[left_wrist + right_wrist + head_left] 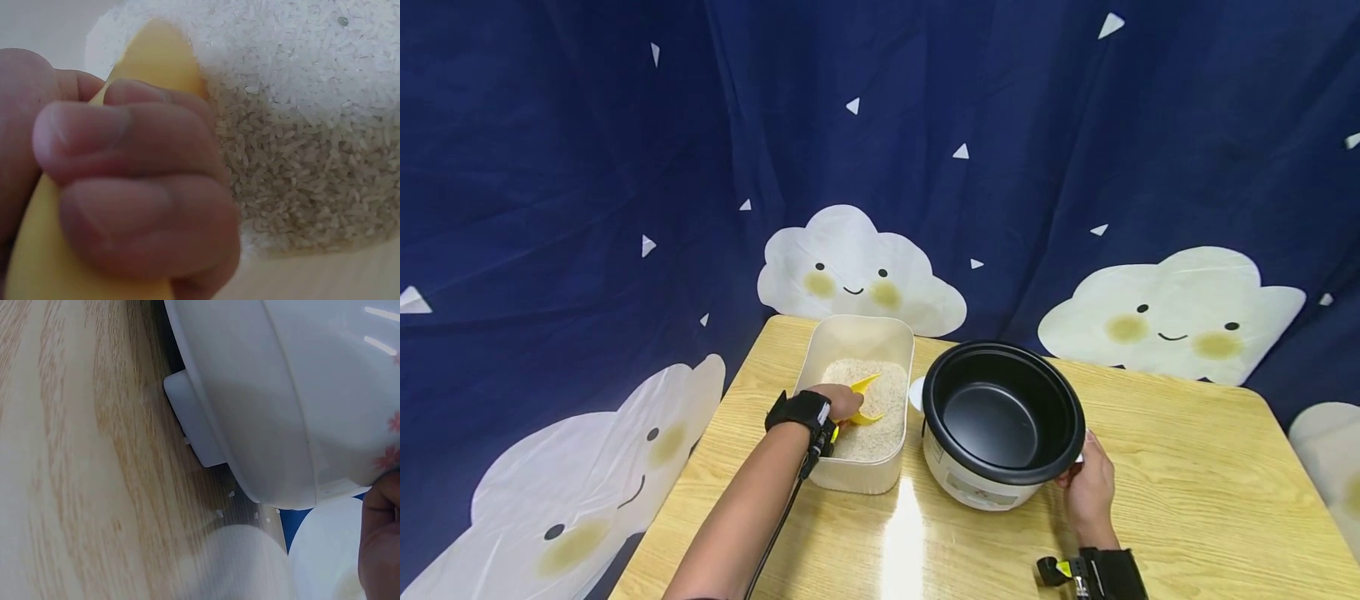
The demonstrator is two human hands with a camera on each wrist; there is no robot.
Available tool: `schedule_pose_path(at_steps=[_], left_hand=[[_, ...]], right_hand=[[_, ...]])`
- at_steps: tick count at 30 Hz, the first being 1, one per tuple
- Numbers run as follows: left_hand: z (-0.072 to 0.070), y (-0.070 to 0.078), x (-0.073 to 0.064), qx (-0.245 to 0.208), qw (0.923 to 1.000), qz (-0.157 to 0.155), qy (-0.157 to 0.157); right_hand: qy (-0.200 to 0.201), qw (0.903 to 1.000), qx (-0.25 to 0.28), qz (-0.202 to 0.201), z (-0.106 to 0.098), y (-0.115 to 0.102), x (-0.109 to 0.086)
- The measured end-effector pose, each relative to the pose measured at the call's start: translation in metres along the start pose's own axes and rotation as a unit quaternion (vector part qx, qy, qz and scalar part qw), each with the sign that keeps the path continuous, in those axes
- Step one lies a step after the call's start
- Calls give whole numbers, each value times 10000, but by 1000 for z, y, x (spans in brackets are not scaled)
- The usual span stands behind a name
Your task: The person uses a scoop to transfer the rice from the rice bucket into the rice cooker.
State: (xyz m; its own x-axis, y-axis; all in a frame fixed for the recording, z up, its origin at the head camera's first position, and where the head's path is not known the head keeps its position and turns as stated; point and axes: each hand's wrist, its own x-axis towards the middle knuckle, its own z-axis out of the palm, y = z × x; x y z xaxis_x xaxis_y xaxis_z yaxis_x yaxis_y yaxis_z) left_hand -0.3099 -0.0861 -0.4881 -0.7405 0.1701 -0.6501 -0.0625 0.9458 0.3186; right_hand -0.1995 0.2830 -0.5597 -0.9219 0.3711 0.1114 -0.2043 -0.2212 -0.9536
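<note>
A cream bin (859, 477) holds a bed of white rice (880, 437). My left hand (841, 402) reaches into it and grips a yellow scoop (867, 419). In the left wrist view, curled fingers (144, 137) wrap the scoop (159, 53), whose end touches the rice (294, 144). Right of the bin stands a white rice cooker (977, 492), lidless, its black inner pot (988, 425) showing a bare bottom. At the cooker's right side my right hand (1092, 483) holds its side handle, mostly hidden by the fingers. The right wrist view shows the cooker's lower wall (262, 406).
Both containers stand on a light wooden table (1195, 475). A few loose grains (231, 494) lie beside the cooker's base. Behind the table hangs a dark blue curtain (910, 67) with clouds. A white round part (917, 393) sits between bin and cooker.
</note>
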Motion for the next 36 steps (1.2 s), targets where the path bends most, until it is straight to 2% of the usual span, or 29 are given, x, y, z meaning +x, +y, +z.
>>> schedule_pose_path(at_steps=[8,15,23,30,36], left_hand=[[0,3,-5,200,9997,-39,116],[0,5,-12,281,9992,163,243],[0,6,-9,256,9994,105,183],[0,4,-4,296,9992,160,207],[0,2,5,82,9999,13,137]], right_hand=[[83,10000,-32,17,0,0,0],[60,9999,-82,33,0,-1,-1],[-44,10000,61,60,-1,-1,-1],[21,10000,-67,60,-1,0,-1],[128,9995,-224,164,-1,-2,0]])
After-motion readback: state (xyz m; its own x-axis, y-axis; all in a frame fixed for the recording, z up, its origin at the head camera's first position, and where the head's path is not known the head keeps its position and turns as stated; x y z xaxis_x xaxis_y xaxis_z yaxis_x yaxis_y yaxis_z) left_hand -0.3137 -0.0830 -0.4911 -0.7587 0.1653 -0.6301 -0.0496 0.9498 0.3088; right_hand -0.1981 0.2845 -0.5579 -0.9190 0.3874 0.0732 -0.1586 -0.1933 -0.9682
